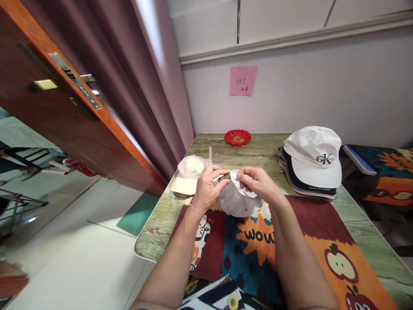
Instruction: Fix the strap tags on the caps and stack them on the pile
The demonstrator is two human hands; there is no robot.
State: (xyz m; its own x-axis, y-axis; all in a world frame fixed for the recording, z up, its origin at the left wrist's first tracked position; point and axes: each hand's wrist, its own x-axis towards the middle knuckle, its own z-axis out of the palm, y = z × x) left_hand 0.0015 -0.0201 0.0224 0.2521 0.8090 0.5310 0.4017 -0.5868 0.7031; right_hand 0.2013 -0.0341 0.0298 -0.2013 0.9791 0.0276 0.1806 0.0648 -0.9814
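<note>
A white baseball cap (pixel 237 204) is held over the patterned mat, its crown hanging toward me and its opening facing up and away. My left hand (pixel 205 188) pinches a small brass-coloured buckle (pixel 227 176) at the cap's rear strap between thumb and fingers. On the other side, my right hand (pixel 260 183) is closed in a pinch at the cap's edge, by the strap; the fingertips partly hide what they grip. Left of my left hand lies another white cap (pixel 187 169) with a small dark logo, its loose strap (pixel 210 153) sticking up.
A stack of caps topped by a white one (pixel 311 148) stands at the right. A red scalloped dish (pixel 238 137) sits at the back of the wood-patterned table (pixel 155 232). A colourful mat (pixel 322 219) covers its front. A wooden door (pixel 80 112) stands at the left.
</note>
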